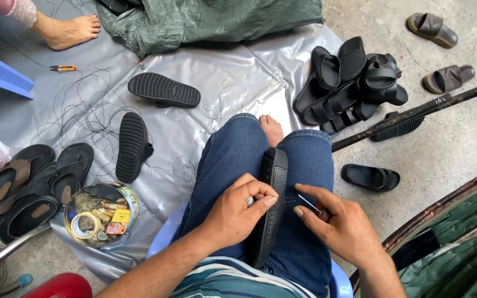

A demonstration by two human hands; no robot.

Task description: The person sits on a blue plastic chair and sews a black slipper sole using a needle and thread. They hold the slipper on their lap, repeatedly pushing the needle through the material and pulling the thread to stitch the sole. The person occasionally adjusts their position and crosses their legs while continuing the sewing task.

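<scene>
A black sandal (271, 204) stands on edge, clamped between my knees in blue jeans (233, 160). My left hand (237, 212) rests on the sandal's left side, with thumb and forefinger pinched on a thin thread at its edge. My right hand (338, 223) is just right of the sandal and grips a thin metal needle tool (308, 203) whose tip points toward the sole's edge. A fine thread runs between the two hands.
Two black soles (164, 89) (133, 144) and loose thread lie on the grey plastic sheet (216, 83). Sandal piles sit at the left (28, 185) and upper right (351, 83). A round tin of odds and ends (101, 214) stands left. Another person's foot (70, 30) is top left; a dark pole (415, 113) crosses right.
</scene>
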